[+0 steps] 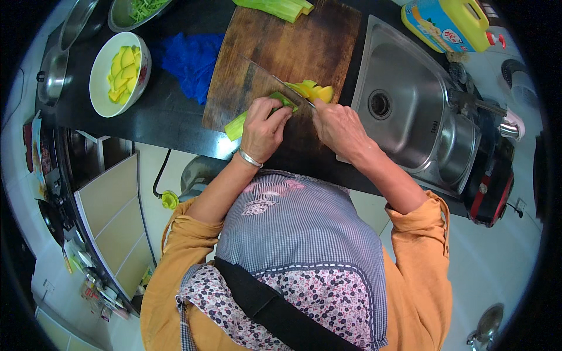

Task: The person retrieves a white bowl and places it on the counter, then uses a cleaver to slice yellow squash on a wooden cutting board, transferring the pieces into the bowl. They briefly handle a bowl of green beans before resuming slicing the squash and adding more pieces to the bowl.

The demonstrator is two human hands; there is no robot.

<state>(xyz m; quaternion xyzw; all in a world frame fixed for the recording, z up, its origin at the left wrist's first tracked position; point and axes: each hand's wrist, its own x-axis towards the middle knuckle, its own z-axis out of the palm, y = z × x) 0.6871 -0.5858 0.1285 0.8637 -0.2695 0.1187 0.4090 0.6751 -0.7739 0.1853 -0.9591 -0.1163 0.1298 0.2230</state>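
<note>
My left hand (265,127) presses a long piece of green-skinned vegetable (237,126) down on a wooden cutting board (281,48); part of the piece is hidden under my fingers. In my right hand (340,127) is a kitchen knife (268,77), its broad blade slanting up and left across the board beside my left fingertips. Yellow slices with green edges (322,93) lie on the far side of the blade. Another peeled green length (281,8) rests at the board's far edge.
Left of the board lie a blue cloth (191,66) and a white bowl (97,83) holding yellow-green slices. A metal bowl (115,22) holds green strips. To the right is a steel sink (404,131) with a faucet (478,104). A yellow detergent jug (452,26) stands behind it.
</note>
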